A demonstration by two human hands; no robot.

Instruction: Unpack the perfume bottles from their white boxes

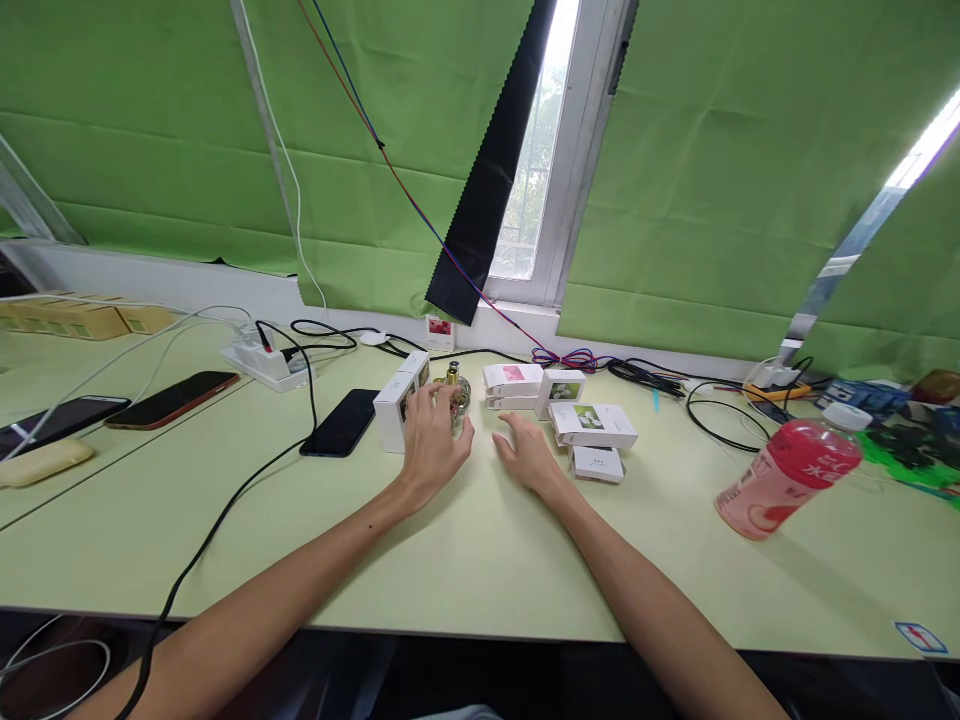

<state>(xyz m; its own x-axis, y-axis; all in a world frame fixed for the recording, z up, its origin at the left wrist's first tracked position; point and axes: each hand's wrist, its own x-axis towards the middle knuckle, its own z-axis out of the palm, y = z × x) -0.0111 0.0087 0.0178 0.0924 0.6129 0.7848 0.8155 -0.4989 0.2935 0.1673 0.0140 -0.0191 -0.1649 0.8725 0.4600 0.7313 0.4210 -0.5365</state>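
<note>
My left hand (435, 440) is over the table, fingers bent and thumb spread away from them. It partly covers the right side of an upright white box (391, 408) and the lower part of a small glass bottle with a gold neck (453, 374), which looks like a perfume bottle. Whether the fingertips touch either one is hard to see. My right hand (527, 455) lies low over the table with its fingers apart and nothing in them. Just beyond it are stacked white boxes with a pink picture (514, 376), and to its right a white box with a flower picture (592, 424).
A dark phone (341, 422) lies left of the white box, near a black cable and a white power strip (266, 362). A pink drink bottle (787, 475) stands at the right. Coiled cables (645, 378) run along the wall.
</note>
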